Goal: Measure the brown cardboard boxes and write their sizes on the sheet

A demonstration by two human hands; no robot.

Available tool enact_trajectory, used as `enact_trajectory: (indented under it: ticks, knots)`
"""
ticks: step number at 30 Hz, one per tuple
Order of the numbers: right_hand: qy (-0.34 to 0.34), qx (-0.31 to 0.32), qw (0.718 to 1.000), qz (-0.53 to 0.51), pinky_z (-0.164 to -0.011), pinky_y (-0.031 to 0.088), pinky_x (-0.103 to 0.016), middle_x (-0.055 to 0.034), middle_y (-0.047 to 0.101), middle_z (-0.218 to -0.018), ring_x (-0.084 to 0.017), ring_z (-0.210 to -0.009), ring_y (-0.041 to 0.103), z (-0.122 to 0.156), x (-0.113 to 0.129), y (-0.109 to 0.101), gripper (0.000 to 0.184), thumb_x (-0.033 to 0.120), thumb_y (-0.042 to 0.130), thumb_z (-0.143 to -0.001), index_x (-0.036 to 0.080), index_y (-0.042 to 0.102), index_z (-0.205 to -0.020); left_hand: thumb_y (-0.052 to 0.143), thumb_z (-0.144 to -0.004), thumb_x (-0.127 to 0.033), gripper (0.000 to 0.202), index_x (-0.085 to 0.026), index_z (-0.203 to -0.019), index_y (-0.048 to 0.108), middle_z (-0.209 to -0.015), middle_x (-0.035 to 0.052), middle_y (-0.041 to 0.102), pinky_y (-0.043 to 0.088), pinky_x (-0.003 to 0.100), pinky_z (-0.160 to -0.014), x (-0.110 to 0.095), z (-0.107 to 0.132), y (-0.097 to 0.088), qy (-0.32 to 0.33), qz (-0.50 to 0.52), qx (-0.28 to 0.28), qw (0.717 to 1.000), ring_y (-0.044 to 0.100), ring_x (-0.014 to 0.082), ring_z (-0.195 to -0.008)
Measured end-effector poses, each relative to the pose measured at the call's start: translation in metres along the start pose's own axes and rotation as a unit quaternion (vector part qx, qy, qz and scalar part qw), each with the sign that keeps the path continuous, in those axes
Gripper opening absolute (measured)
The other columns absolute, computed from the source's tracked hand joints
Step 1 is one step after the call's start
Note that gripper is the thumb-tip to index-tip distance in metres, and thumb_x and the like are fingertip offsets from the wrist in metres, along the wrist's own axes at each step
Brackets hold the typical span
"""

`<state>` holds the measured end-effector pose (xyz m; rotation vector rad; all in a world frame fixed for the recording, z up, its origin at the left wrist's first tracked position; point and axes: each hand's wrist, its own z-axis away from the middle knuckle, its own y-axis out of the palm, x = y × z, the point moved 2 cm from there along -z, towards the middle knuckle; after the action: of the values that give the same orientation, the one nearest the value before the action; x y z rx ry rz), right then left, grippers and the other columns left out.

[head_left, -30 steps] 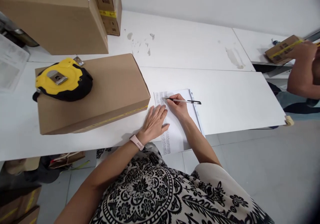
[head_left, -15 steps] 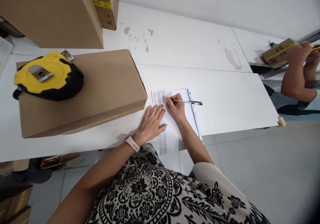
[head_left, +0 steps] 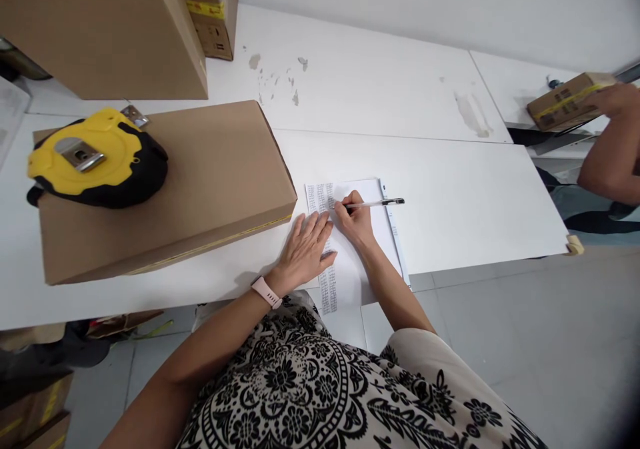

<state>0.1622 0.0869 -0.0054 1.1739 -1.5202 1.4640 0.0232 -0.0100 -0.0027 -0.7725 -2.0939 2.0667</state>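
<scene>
My right hand (head_left: 355, 221) is closed round a pen (head_left: 377, 203), which leans to the right with its tip at the paper. Under both hands lies a white sheet of paper (head_left: 350, 289) with columns of small writing along its left part. It rests on another sheet or pad (head_left: 395, 235) with a blue-marked right edge, at the front of the table. My left hand (head_left: 306, 247) lies flat on the paper's left side, fingers stretched and holding nothing. A cardboard box (head_left: 215, 162) lies just left of it, and a yellow and black tape measure (head_left: 100, 155) sits on the box.
A large carton (head_left: 125, 49) and a smaller taped carton (head_left: 217, 22) stand at the back left. The white table (head_left: 450, 195) ends at a front edge with a beige corner guard (head_left: 575, 245). At far right a co-worker's arm (head_left: 613, 155) reaches to a taped box (head_left: 565, 105).
The pen has tilted slightly; my hands keep their places on the paper. The co-worker's arm and the taped box have shifted at the right. The whole view has moved slightly.
</scene>
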Motion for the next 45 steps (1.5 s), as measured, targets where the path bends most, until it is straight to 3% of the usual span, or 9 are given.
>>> enact_trajectory:
  ticks: [13,45]
  knots:
    - [0.004,0.000,1.000,0.000,-0.052,0.030,-0.026,0.0077,0.038,-0.057,-0.011,-0.054,0.035,-0.0004,-0.0032,0.0016,0.031,0.035,0.066,-0.082,0.024,0.041,-0.069,0.046,-0.101,-0.050,0.064,-0.010,-0.151,0.044,-0.163,0.0178,0.040,0.016,0.054,-0.127,-0.0003,0.0002,-0.0011,-0.003,0.013,-0.001,1.000,0.032,0.0346,-0.152]
    - [-0.004,-0.015,1.000,0.011,-0.052,0.031,-0.027,0.0069,0.041,-0.057,-0.011,-0.054,0.037,-0.0011,-0.0003,-0.0004,0.028,0.031,0.065,-0.081,0.025,0.041,-0.068,0.044,-0.102,-0.050,0.065,-0.007,-0.151,0.044,-0.164,0.0188,0.038,0.017,0.055,-0.126,-0.0005,0.0001,-0.0030,0.002,0.008,0.005,1.000,0.033,0.0355,-0.151]
